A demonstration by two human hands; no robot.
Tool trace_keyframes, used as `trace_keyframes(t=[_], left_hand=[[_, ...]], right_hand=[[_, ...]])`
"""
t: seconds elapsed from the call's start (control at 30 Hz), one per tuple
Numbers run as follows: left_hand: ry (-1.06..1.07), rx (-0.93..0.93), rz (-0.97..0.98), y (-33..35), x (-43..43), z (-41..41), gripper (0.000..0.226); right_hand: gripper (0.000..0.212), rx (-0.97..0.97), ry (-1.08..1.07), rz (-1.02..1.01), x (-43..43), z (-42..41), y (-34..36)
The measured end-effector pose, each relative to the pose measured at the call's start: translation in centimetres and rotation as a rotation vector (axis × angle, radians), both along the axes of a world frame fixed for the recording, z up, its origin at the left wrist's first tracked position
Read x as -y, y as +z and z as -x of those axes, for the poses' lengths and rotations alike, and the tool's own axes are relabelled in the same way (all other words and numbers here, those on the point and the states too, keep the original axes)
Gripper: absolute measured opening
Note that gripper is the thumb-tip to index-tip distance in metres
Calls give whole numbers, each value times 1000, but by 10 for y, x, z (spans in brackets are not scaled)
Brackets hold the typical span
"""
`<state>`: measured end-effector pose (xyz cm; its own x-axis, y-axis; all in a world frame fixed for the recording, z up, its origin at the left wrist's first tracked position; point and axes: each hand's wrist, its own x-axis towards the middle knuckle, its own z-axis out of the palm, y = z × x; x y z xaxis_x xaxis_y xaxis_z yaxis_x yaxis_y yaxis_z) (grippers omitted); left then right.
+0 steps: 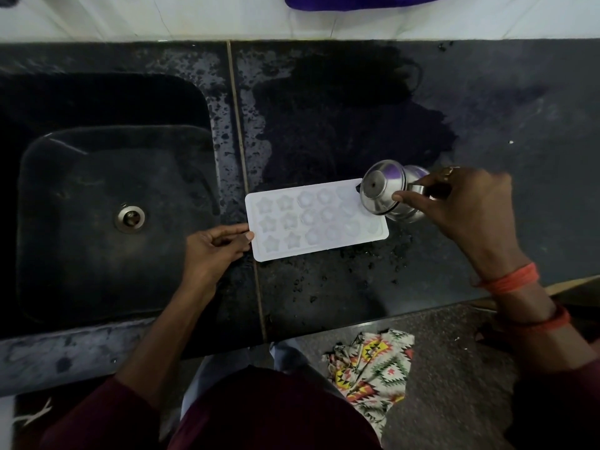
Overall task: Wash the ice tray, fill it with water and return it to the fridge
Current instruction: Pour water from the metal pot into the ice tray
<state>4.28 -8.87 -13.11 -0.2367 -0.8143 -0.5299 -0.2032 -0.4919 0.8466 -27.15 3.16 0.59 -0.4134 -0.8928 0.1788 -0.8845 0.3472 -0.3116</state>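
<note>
A white ice tray (316,219) with star- and flower-shaped cells lies flat on the wet black counter (341,125), just right of the sink. My left hand (216,246) pinches the tray's left short edge between thumb and fingers. My right hand (461,206) grips a shiny steel pot (388,190) and holds it tipped on its side, with its mouth over the tray's far right corner. Whether water is flowing out of it cannot be made out.
A dark stone sink (107,203) with a metal drain (131,218) fills the left side. A white tiled wall (162,17) runs behind the counter. A patterned cloth (370,375) lies on the floor below the counter's front edge.
</note>
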Motion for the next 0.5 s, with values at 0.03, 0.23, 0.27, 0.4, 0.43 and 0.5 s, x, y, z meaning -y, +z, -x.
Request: trace_keyframes(t=[0.03, 0.23, 0.27, 0.4, 0.43, 0.5], left_hand=[[-1, 4, 0, -1, 0, 0, 13], [9, 14, -2, -1, 0, 1, 12], [9, 16, 0, -1, 0, 1, 12], [8, 19, -3, -1, 0, 1, 12], [7, 18, -7, 0, 0, 0, 12], [8, 15, -12, 0, -1, 0, 13]], right_hand=[[40, -2, 1, 3, 0, 0, 1], [46, 0, -14, 10, -2, 2, 2], [47, -1, -15, 13, -2, 3, 2], [47, -13, -13, 23, -3, 4, 1], [47, -13, -11, 26, -3, 4, 1], [45, -16, -9, 24, -4, 4, 0]])
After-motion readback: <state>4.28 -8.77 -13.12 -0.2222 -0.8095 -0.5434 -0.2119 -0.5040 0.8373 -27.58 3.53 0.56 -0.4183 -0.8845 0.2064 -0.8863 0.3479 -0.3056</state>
